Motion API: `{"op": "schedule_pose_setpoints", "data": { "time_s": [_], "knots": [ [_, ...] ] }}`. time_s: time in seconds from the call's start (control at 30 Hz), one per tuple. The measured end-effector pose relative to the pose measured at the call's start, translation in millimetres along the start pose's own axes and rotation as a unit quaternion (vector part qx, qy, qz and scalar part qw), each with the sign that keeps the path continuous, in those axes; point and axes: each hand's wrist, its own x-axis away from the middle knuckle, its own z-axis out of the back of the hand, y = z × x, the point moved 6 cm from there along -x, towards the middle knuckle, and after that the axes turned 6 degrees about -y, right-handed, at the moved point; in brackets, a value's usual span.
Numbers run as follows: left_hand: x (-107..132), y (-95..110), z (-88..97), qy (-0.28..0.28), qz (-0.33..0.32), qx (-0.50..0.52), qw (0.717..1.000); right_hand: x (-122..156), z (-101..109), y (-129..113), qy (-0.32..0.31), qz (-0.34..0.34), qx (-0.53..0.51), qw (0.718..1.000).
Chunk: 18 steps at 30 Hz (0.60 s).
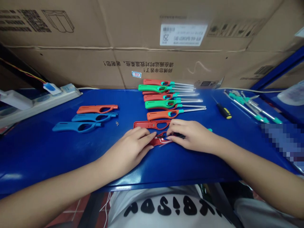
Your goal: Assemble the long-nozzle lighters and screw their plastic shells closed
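Note:
My left hand (pixel 139 144) is closed at the left end of an opened red lighter shell half (pixel 155 142), holding it against the table. Inside this half lie a black part and a thin white wire. My right hand (pixel 187 133) pinches at the right side of the same half, its fingers hiding most of what they grip. A bit of green (pixel 210 130) shows beyond that hand. Just above lies the other red shell half (pixel 144 124), hollow side up, partly behind my right fingers.
Several assembled long lighters (pixel 162 114) lie in a column behind my hands. Blue and orange handle shells (pixel 77 126) and small screws (pixel 117 123) are on the left. A screwdriver (pixel 224 111) and metal rods with green fittings (pixel 251 107) lie right. A power strip (pixel 59 98) and cardboard box (pixel 133 34) stand behind.

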Motion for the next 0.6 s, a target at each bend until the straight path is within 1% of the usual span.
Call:
{"op": "schedule_pose_setpoints", "data": {
  "time_s": [0.07, 0.2, 0.3, 0.43, 0.53, 0.6],
  "knots": [
    [-1, 1, -0.2, 0.001, -0.013, 0.007, 1.0, -3, -6, 0, 0.01, 0.003, -0.002, 1.0],
    [-3, 2, -0.4, 0.001, -0.025, 0.021, 0.999, -5, -10, 1, 0.047, 0.05, -0.022, 0.997],
    [-3, 1, -0.5, -0.003, -0.022, 0.029, 0.999, -6, -9, 1, 0.069, 0.074, -0.032, 0.994],
    [-4, 1, -1.2, -0.025, -0.022, 0.026, 0.999, -4, -2, -3, 0.087, 0.068, -0.049, 0.993],
    [-4, 4, -1.8, -0.04, -0.014, 0.0, 0.999, -1, 3, -7, 0.075, 0.049, -0.053, 0.995],
    [-5, 5, -2.1, -0.05, -0.005, -0.02, 0.999, 2, 2, -7, 0.036, 0.047, -0.044, 0.997]
  ]
}}
